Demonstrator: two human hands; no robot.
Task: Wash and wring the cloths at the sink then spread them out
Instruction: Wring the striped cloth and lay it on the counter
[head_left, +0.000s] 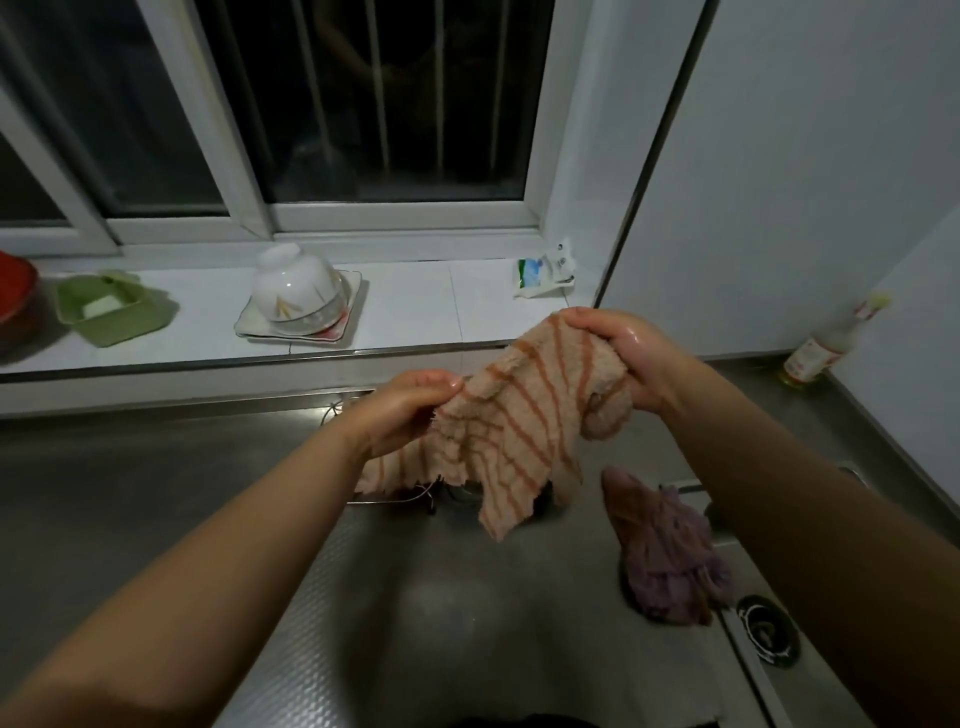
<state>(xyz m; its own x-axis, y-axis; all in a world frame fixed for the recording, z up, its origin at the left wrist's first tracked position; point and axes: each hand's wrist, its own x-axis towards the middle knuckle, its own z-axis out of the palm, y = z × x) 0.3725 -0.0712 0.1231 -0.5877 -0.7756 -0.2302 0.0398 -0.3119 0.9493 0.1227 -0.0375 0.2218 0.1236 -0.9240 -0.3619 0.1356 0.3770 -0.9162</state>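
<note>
Both my left hand (402, 410) and right hand (631, 358) clench the striped cloth (519, 431) over the sink (415, 597); wet fingers (441, 387) may slip, dropping it.

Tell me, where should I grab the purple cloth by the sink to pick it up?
Probably its top end. The purple cloth lies bunched over the sink's right edge, narrow at the far end and bulky near the drain. Come from above with a pinching grip on that narrow end; both hands are busy with the striped cloth now.
</note>
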